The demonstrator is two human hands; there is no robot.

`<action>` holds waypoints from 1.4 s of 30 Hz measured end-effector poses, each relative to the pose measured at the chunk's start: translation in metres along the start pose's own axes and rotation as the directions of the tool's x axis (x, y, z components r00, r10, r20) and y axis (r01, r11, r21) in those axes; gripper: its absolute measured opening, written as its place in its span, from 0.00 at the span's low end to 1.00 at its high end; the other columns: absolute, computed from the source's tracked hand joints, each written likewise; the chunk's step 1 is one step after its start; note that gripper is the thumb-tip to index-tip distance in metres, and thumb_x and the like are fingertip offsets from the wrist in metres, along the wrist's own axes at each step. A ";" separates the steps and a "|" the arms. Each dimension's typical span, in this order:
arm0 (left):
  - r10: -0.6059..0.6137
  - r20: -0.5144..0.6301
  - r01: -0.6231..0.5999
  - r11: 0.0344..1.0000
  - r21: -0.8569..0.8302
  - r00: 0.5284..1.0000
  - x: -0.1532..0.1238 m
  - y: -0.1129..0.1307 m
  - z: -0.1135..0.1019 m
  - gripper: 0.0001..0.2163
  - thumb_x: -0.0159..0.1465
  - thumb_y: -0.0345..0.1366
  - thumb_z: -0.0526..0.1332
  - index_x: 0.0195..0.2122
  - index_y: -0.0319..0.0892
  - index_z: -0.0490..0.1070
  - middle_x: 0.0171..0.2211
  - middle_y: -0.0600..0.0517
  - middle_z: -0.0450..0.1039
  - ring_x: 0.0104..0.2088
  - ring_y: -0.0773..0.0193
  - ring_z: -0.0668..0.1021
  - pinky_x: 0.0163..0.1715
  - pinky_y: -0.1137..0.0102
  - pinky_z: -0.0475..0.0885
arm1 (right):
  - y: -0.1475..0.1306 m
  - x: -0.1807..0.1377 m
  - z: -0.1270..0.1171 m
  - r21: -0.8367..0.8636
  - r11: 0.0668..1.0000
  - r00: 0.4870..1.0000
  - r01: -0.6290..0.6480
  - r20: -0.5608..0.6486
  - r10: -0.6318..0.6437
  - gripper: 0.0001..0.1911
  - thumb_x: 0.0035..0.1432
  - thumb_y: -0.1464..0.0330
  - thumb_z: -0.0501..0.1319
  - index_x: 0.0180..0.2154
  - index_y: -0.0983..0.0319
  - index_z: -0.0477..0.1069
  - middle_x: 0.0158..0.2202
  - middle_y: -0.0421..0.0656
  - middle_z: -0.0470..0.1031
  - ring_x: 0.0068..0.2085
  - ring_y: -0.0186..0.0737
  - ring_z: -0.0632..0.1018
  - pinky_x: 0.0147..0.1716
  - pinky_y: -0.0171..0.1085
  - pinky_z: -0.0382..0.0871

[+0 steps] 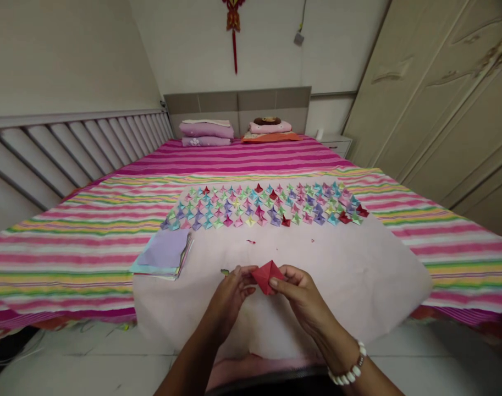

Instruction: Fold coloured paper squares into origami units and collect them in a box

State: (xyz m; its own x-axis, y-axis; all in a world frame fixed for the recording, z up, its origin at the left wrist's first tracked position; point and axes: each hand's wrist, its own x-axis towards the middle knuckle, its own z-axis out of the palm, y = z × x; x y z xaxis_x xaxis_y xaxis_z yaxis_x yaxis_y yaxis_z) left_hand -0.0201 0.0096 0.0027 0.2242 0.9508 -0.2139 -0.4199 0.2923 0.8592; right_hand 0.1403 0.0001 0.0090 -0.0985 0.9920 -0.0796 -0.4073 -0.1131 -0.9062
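The left hand [231,297] and the right hand [301,292] met above the near edge of the bed [69,242], and both pinched one folded piece of red paper [267,276] between thumb and fingertips. The left hand gripped its left corner, the right hand its right side, fingers closed narrowly on the folds. The red paper formed a small diamond shape with a raised central crease; one point aimed up and away toward the headboard [238,107], the opposite point down toward the person, so its long axis ran roughly from near edge to far edge. A white beaded bracelet [352,371] circled the right wrist.

Beneath the hands a pale pink cloth [358,275] covered the middle of the near half of the striped bedspread. Near the cloth's left edge lay a stack of coloured paper sheets [164,254], lilac on top. Beyond the hands, along the cloth's far edge, rows of small folded paper stars [263,206] in many colours stood close together. Folded bedding [207,133] rested at the far edge by the headboard.
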 end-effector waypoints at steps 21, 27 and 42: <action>0.204 0.026 -0.202 0.928 0.315 0.979 -0.008 0.006 0.009 0.09 0.55 0.36 0.65 0.37 0.41 0.79 0.22 0.53 0.74 0.24 0.67 0.72 0.25 0.72 0.66 | 0.005 -0.002 0.009 0.047 0.999 0.999 -0.002 -0.047 0.004 0.10 0.40 0.67 0.73 0.28 0.62 0.78 0.21 0.40 0.78 0.21 0.32 0.72 0.24 0.33 0.65; 0.229 0.093 -0.247 0.916 0.315 0.969 -0.009 0.010 0.007 0.08 0.57 0.34 0.62 0.35 0.43 0.80 0.23 0.51 0.75 0.26 0.64 0.74 0.26 0.71 0.68 | -0.001 -0.005 0.010 0.089 0.996 0.999 0.000 -0.038 0.003 0.07 0.41 0.69 0.71 0.27 0.61 0.78 0.21 0.39 0.77 0.21 0.33 0.72 0.24 0.35 0.65; 0.252 -0.019 -0.232 0.916 0.327 0.967 -0.011 0.006 0.016 0.06 0.49 0.34 0.70 0.26 0.41 0.74 0.22 0.54 0.75 0.26 0.66 0.76 0.28 0.72 0.70 | 0.001 -0.008 0.006 -0.007 0.998 0.998 0.062 0.022 -0.062 0.10 0.50 0.70 0.61 0.35 0.62 0.79 0.22 0.40 0.76 0.26 0.37 0.73 0.32 0.38 0.64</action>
State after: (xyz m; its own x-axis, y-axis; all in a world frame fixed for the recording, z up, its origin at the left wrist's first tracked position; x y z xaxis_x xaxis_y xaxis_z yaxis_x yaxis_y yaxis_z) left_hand -0.0108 -0.0012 0.0175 0.0939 0.9956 0.0008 -0.1488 0.0132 0.9888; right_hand 0.1350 -0.0080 0.0118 -0.0934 0.9955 -0.0144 -0.4064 -0.0513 -0.9123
